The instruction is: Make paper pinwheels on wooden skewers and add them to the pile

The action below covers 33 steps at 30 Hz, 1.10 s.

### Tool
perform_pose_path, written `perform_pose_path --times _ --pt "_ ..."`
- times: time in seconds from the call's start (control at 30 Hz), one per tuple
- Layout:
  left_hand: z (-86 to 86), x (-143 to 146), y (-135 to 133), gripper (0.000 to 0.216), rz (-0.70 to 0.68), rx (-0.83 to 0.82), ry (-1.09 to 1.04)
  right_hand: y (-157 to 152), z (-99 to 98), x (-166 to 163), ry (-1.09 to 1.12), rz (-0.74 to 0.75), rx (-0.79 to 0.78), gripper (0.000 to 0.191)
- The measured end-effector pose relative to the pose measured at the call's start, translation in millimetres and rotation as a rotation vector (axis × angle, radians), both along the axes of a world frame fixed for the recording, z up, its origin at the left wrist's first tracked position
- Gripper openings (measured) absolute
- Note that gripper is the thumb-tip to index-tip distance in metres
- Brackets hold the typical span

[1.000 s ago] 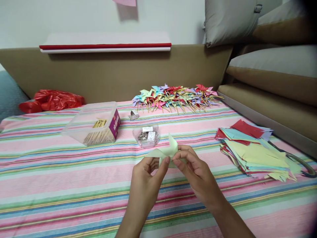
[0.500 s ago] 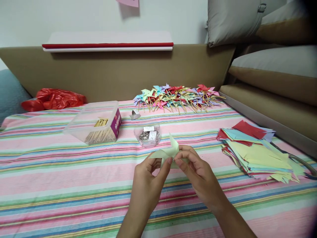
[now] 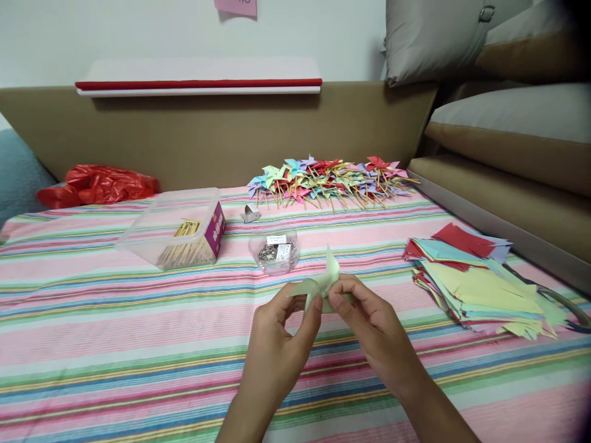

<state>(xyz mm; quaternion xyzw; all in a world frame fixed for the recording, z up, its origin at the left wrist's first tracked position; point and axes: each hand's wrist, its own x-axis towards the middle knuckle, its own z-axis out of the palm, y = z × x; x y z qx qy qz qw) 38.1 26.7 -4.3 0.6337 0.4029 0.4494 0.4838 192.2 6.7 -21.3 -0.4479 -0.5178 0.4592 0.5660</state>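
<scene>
A pale green paper pinwheel (image 3: 317,285), its blades folded in to the middle, is held up above the striped cloth. My left hand (image 3: 277,335) pinches it from the left, thumb in front by the centre and fingers behind. From the right, my right hand (image 3: 372,323) closes thumb and fingertips on the paper close to the centre. Whatever small piece sits between the fingertips there is hidden. Just beyond my hands stands a clear plastic tub (image 3: 277,266) with small metal pieces and white labels inside.
Thin wooden sticks lie in a clear box (image 3: 138,237) at left. Finished pinwheels (image 3: 318,178) on sticks are heaped at the back. At right are cut coloured papers (image 3: 484,289) and scissors (image 3: 561,298). A red plastic bag (image 3: 108,184) and a small silvery piece (image 3: 250,214) lie farther back.
The pinwheel has tilted and shifted slightly right between my hands. A shiny bit seen at my right fingertips before is now covered. Both hands keep their grip.
</scene>
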Motion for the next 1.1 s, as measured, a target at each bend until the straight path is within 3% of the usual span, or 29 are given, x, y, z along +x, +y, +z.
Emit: perform_pose_path --times 0.3,0.5,0.73,0.93,1.1 --pt "-2.4 0.9 3.2 0.012 0.01 0.035 0.036 -2.5 0.0 -0.7 0.085 0.022 -0.024 0.014" --pt "-3.5 0.4 1.9 0.015 0.021 0.011 0.049 -3.0 -4.3 -5.7 0.184 -0.067 -0.042 0.011" --pt "-3.5 1.3 3.0 0.017 0.009 0.002 0.027 0.0 -3.4 -8.7 0.369 -0.051 -0.049 0.046" --pt "-2.1 1.5 2.5 0.016 -0.009 0.012 0.013 -2.1 -3.8 -1.6 0.269 0.022 -0.061 0.025" --pt "-2.2 0.2 2.7 0.014 -0.013 0.026 0.027 -1.7 -2.6 1.5 0.256 0.063 -0.072 0.019"
